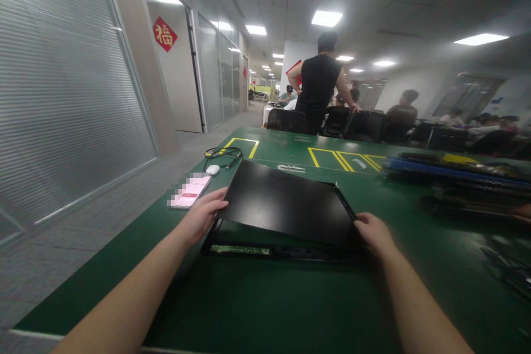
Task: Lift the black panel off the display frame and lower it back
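A flat black panel [286,202] lies tilted on the green table [257,298], its near edge raised above a black frame [265,250] that shows a strip of circuit board. My left hand [203,213] grips the panel's left edge, fingers curled under it. On the opposite side my right hand [373,232] holds the panel's near right corner, fingers wrapped round the edge.
A phone [191,191], a white mouse [213,169] and a coiled black cable [222,154] lie at the left. Stacked panels [452,168] sit at the right. Yellow tape marks [344,159] cross the far table. A person in black [317,91] stands behind chairs.
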### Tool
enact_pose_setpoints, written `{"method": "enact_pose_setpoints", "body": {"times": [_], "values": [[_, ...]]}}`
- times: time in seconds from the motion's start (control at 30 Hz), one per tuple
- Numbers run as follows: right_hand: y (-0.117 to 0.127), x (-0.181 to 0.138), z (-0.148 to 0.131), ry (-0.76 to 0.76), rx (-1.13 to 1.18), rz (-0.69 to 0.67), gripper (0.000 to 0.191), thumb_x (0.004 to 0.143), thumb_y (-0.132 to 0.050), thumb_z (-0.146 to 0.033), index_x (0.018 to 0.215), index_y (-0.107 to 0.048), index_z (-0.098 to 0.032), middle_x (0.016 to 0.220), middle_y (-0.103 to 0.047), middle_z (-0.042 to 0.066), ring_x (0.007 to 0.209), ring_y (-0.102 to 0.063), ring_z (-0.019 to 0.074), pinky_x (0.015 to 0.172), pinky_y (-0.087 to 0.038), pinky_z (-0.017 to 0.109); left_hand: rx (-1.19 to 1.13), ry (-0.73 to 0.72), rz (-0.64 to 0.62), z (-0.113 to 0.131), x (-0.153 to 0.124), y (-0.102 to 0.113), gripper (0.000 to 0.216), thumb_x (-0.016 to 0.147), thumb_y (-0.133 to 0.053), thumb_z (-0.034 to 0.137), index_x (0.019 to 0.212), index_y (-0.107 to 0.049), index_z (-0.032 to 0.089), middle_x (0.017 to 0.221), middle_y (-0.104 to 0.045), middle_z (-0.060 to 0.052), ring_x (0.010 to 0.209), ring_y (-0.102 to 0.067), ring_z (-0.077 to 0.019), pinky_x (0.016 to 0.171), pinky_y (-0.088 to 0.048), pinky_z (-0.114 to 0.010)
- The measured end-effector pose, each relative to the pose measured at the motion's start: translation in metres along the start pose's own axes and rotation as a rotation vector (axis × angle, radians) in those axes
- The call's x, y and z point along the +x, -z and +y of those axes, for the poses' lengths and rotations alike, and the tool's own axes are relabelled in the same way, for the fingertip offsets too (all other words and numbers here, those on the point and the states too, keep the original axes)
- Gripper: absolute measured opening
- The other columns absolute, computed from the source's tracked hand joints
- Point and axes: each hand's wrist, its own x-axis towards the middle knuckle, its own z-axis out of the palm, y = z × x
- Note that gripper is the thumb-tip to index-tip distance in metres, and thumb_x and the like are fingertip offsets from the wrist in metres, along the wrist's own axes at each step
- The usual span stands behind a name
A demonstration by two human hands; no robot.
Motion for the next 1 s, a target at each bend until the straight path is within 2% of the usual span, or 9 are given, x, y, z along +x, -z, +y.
{"method": "enact_pose_setpoints", "body": {"times": [0.17,0.33,0.47,0.6,0.77,0.87,1.0], "values": [[0.0,-0.001,-0.001,-0.042,0.005,0.012,0.05,0.08,-0.056,-0.031,0.128,-0.064,-0.02,0.101,-0.073,0.008,0.084,-0.067,0.0232,0.071,-0.049,0.033,-0.018,-0.065,-0.03,0.004,-0.006,-0.005,0.053,0.06,-0.084,0.025,0.112,-0.08,0.017,0.115,-0.079,-0.01,0.111,-0.071,-0.0338,0.084,-0.057,-0.032],[0.0,-0.002,-0.003,-0.04,0.05,0.024,0.05,0.082,-0.053,-0.032,0.129,-0.065,-0.021,0.1,-0.073,0.007,0.081,-0.067,0.0216,0.07,-0.049,0.032,-0.003,-0.088,-0.037,0.006,-0.009,-0.007,0.061,0.061,-0.084,0.027,0.12,-0.077,0.016,0.119,-0.078,-0.013,0.114,-0.069,-0.0375,0.089,-0.058,-0.039],[0.0,-0.001,-0.004,-0.017,0.068,0.055,0.046,0.083,-0.053,-0.035,0.123,-0.07,-0.021,0.098,-0.075,0.007,0.088,-0.068,0.0234,0.077,-0.051,0.033,0.006,-0.121,-0.046,0.008,-0.011,-0.01,0.064,0.06,-0.083,0.027,0.123,-0.075,0.016,0.127,-0.074,-0.014,0.12,-0.065,-0.0394,0.096,-0.056,-0.043],[0.002,0.001,-0.004,0.001,0.085,0.063,0.038,0.085,-0.052,-0.039,0.109,-0.076,-0.022,0.106,-0.076,0.009,0.099,-0.069,0.0265,0.084,-0.052,0.036,0.02,-0.142,-0.051,0.009,-0.012,-0.012,0.067,0.061,-0.081,0.026,0.127,-0.073,0.017,0.131,-0.072,-0.013,0.125,-0.062,-0.0405,0.101,-0.054,-0.045],[0.002,0.0,-0.006,-0.007,0.118,0.064,0.037,0.086,-0.05,-0.044,0.096,-0.078,-0.024,0.105,-0.077,0.009,0.102,-0.07,0.0273,0.079,-0.054,0.034,0.024,-0.157,-0.051,0.009,-0.014,-0.012,0.065,0.061,-0.081,0.026,0.125,-0.075,0.019,0.133,-0.071,-0.011,0.129,-0.059,-0.0406,0.103,-0.052,-0.044],[0.001,0.0,-0.008,-0.042,0.255,0.062,0.033,0.079,-0.055,-0.045,0.088,-0.078,-0.022,0.098,-0.078,0.01,0.097,-0.071,0.028,0.074,-0.055,0.034,0.038,-0.168,-0.039,0.007,-0.012,-0.009,0.061,0.061,-0.081,0.027,0.122,-0.077,0.02,0.132,-0.072,-0.01,0.13,-0.058,-0.0403,0.102,-0.053,-0.043],[0.003,-0.003,-0.014,-0.07,0.598,0.091,0.026,0.064,-0.065,-0.037,0.08,-0.075,-0.019,0.095,-0.078,0.01,0.098,-0.07,0.0291,0.075,-0.054,0.034,0.043,-0.169,0.031,0.009,-0.009,-0.003,0.057,0.06,-0.078,0.025,0.117,-0.078,0.021,0.127,-0.075,-0.007,0.125,-0.062,-0.0374,0.092,-0.057,-0.036]]}}
